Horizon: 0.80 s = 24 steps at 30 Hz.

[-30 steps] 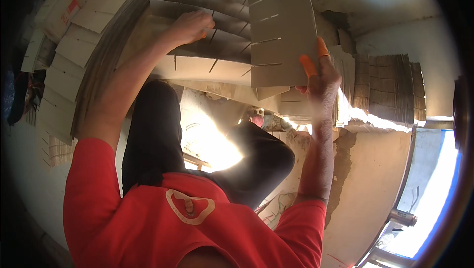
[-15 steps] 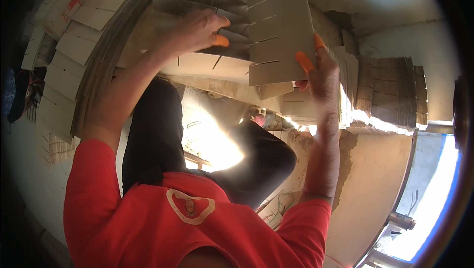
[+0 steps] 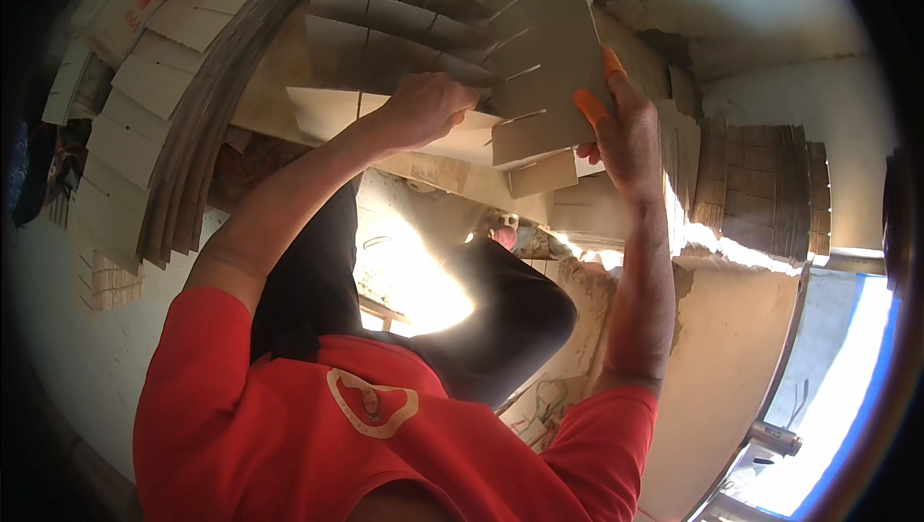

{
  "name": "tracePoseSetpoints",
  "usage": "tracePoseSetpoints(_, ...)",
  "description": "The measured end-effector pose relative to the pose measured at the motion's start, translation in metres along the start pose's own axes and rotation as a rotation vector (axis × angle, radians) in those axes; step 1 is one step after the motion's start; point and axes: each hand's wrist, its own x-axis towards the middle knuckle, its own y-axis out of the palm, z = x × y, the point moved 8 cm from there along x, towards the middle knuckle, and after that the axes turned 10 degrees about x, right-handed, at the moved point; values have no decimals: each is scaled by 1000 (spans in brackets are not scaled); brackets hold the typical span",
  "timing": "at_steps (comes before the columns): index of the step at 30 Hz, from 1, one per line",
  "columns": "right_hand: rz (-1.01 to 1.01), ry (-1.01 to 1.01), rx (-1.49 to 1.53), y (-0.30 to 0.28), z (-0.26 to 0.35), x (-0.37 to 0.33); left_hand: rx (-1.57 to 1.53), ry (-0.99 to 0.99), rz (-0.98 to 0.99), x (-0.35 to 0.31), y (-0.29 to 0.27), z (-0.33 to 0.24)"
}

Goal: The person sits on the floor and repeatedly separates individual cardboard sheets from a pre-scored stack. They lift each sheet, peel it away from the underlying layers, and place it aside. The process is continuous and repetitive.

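Note:
My right hand (image 3: 628, 127), with orange covers on its thumb and a finger, grips the edge of an upright slotted cardboard sheet (image 3: 544, 50). Several slotted cardboard strips (image 3: 395, 17) stand in rows to the left of that sheet and meet it at its slotted side. My left hand (image 3: 428, 110) is closed over the nearest strip (image 3: 322, 110), close to the sheet. Its fingertips are turned away, so what they pinch is hidden. A small cardboard piece (image 3: 544, 174) shows below the sheet's lower edge.
A long row of stacked cardboard (image 3: 197, 127) curves along the left, with more slotted sheets (image 3: 144, 108) beyond it. Cardboard bundles (image 3: 760, 176) stand against the wall at right. My knees (image 3: 520, 301) are below the work surface; bright sunlight falls between them.
My left hand has come nearer to me and slightly right, and its fingers have gone from spread to closed. The nearest strip lies lower and flatter. The upright sheet has shifted slightly.

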Motion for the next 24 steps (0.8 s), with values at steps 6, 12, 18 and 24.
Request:
tracePoseSetpoints(6,86,22,-14,21,-28,17,-5,-25,-13,2,-2,-1)
tracePoseSetpoints(12,144,59,-1,47,-56,18,-13,-14,-13,5,-3,-2)
tracePoseSetpoints(18,213,-250,-316,57,-43,20,-29,-18,-1,4,-2,-1)
tracePoseSetpoints(24,432,-65,-510,88,-79,0,-5,1,18,4,0,-8)
